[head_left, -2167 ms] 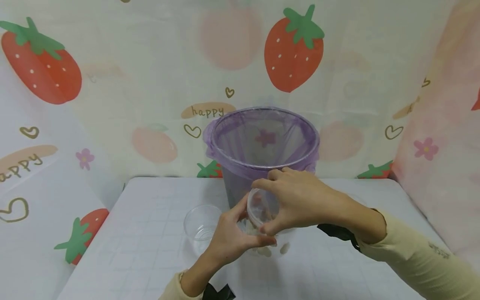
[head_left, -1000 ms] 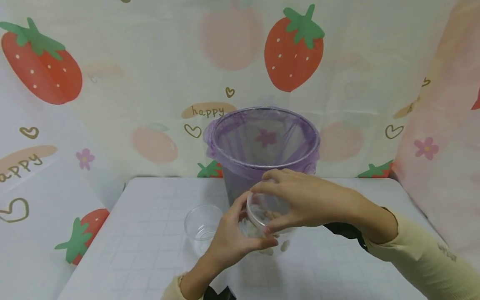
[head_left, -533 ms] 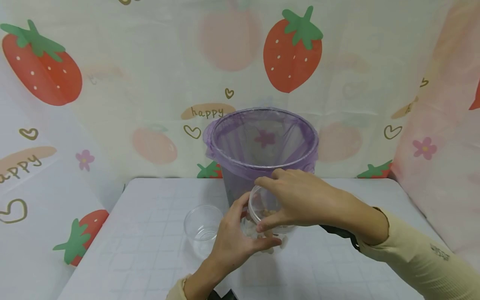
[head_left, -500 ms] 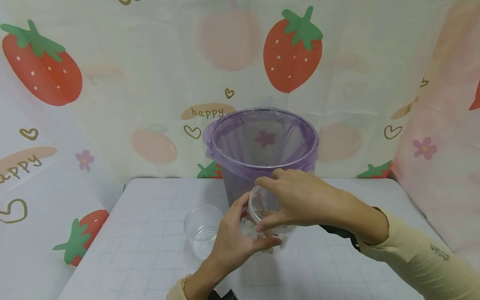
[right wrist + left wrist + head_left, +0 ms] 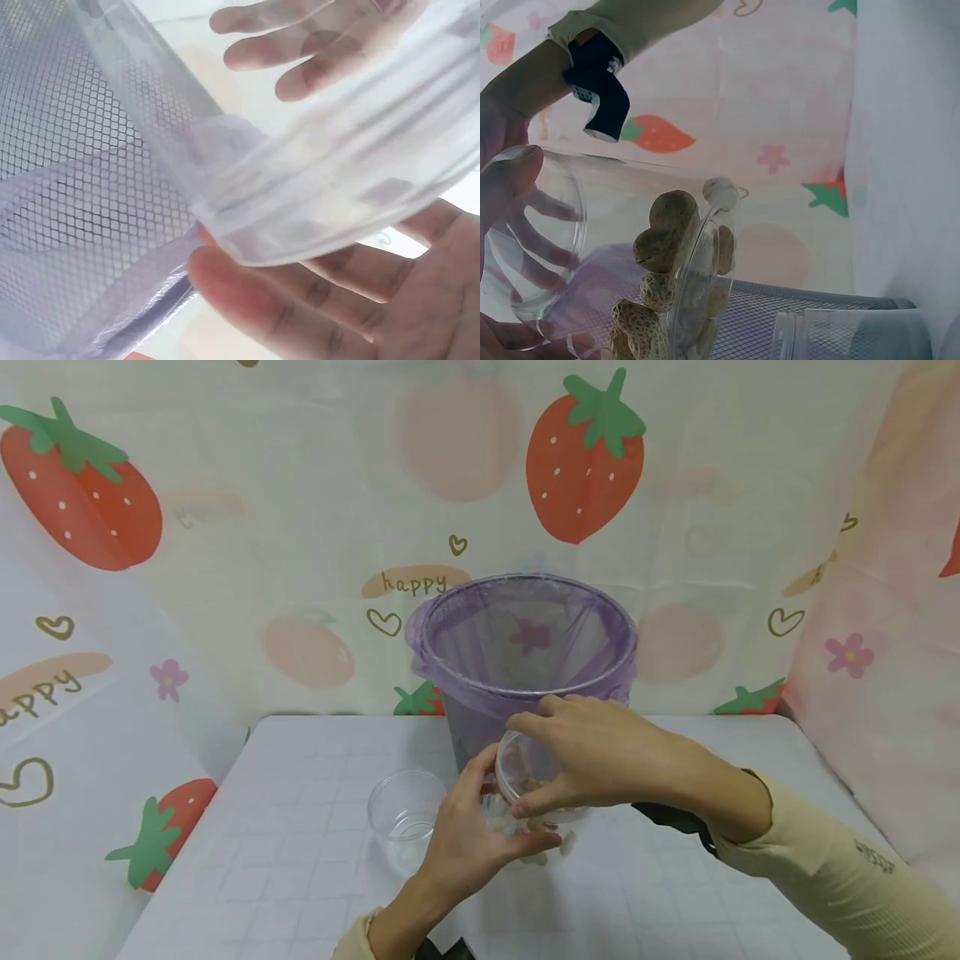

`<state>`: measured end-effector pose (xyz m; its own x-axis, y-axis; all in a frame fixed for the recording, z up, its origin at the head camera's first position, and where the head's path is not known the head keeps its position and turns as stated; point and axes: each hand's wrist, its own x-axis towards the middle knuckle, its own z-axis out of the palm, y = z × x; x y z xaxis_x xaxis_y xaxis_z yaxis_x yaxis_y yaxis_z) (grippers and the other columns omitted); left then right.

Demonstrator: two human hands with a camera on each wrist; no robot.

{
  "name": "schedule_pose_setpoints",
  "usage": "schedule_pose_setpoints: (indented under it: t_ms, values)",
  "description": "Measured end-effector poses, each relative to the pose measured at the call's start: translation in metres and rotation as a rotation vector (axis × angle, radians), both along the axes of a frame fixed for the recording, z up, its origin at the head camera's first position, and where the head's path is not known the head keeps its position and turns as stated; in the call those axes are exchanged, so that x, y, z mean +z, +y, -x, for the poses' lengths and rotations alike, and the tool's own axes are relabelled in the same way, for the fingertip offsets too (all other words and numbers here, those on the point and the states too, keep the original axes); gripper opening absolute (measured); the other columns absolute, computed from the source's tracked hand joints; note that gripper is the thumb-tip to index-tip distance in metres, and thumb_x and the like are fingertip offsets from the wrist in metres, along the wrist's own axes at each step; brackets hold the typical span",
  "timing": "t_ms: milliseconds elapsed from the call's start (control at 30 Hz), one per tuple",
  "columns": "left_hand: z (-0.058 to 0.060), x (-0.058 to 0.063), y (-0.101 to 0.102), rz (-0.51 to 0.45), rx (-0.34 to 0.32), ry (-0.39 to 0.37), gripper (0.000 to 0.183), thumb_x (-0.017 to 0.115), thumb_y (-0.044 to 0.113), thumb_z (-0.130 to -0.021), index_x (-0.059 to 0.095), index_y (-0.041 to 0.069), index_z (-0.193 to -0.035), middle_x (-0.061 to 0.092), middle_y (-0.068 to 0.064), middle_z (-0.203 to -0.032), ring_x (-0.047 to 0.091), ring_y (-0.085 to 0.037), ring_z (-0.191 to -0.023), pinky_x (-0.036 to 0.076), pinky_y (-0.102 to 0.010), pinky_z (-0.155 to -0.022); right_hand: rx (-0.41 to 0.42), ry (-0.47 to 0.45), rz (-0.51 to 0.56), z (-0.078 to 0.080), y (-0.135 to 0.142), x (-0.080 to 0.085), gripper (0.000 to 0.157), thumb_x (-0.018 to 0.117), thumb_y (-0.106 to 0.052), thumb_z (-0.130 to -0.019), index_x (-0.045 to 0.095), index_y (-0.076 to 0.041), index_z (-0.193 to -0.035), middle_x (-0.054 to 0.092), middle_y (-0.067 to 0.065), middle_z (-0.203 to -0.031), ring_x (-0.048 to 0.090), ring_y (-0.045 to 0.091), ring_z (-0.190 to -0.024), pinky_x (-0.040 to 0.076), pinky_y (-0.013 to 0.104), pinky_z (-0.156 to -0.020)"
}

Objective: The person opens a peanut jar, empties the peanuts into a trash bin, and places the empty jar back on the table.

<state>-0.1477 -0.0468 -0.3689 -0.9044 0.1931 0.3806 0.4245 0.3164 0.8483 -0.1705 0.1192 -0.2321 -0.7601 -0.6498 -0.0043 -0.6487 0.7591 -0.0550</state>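
Both hands are around a clear plastic cup [image 5: 517,768] just in front of the bin. My right hand [image 5: 600,760] grips its upper part from the right, thumb and fingers spread across it. Lower down, my left hand [image 5: 468,839] holds it from the left, thumb toward the front. Peanuts [image 5: 660,247] in their shells gather at the low end, around a thick clear ring in the left wrist view. I cannot tell whether a second cup is held below. A clear cup [image 5: 407,806] stands upright on the table, left of my left hand.
A mesh bin [image 5: 480,727] lined with a purple bag [image 5: 435,656] stands directly behind the hands. The white table [image 5: 300,860] has a faint grid. A strawberry-patterned cloth [image 5: 322,485] hangs behind and at the sides.
My right hand turned slightly rightward about a second ago and has swung back left. The peanuts have shifted inside the cup. My left hand has moved only slightly.
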Motion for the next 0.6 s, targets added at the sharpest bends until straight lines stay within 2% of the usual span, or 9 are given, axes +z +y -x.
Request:
schedule_pose_setpoints:
  t_ms: [133, 300, 433, 533, 600]
  values:
    - [0.001, 0.0, -0.001, -0.02, -0.009, -0.019, 0.091, 0.093, 0.034, -0.061, 0.045, 0.031, -0.139, 0.058, 0.014, -0.126, 0.057, -0.007, -0.111, 0.049, -0.04, -0.095, 0.044, 0.006, 0.015, 0.002, 0.001, 0.0, 0.072, 0.077, -0.056, -0.072, 0.06, -0.016, -0.13, 0.065, 0.004, -0.112, 0.064, 0.019, -0.094, 0.056, 0.038, -0.076]
    - [0.002, -0.001, -0.003, -0.046, -0.04, -0.03, 0.091, 0.093, 0.032, -0.062, 0.045, 0.031, -0.14, 0.059, 0.011, -0.127, 0.058, -0.012, -0.112, 0.048, -0.039, -0.097, 0.13, -0.05, 0.028, 0.008, 0.007, 0.003, 0.068, 0.08, -0.051, -0.071, 0.061, -0.02, -0.128, 0.063, 0.0, -0.117, 0.062, 0.016, -0.099, 0.055, 0.037, -0.082]
    - [0.003, -0.002, -0.004, -0.051, -0.069, -0.025, 0.095, 0.093, 0.03, -0.061, 0.044, 0.027, -0.142, 0.058, 0.007, -0.13, 0.058, -0.018, -0.113, 0.048, -0.039, -0.097, 0.277, -0.096, 0.048, 0.013, 0.012, 0.006, 0.068, 0.083, -0.043, -0.067, 0.061, -0.024, -0.129, 0.06, -0.003, -0.122, 0.059, 0.014, -0.107, 0.053, 0.036, -0.09]
    - [0.003, -0.003, -0.005, -0.054, -0.1, -0.027, 0.097, 0.094, 0.028, -0.061, 0.042, 0.025, -0.143, 0.056, 0.008, -0.134, 0.056, -0.016, -0.115, 0.048, -0.041, -0.098, 0.407, -0.151, 0.062, 0.017, 0.018, 0.009, 0.071, 0.086, -0.034, -0.065, 0.06, -0.027, -0.13, 0.056, -0.004, -0.129, 0.055, 0.013, -0.116, 0.051, 0.037, -0.096]
    - [0.003, -0.003, -0.005, -0.055, -0.121, -0.025, 0.098, 0.093, 0.028, -0.061, 0.041, 0.026, -0.144, 0.053, 0.01, -0.137, 0.055, -0.016, -0.119, 0.047, -0.042, -0.098, 0.461, -0.205, 0.06, 0.019, 0.021, 0.012, 0.074, 0.086, -0.027, -0.064, 0.058, -0.029, -0.132, 0.052, -0.005, -0.135, 0.052, 0.013, -0.123, 0.049, 0.038, -0.1]
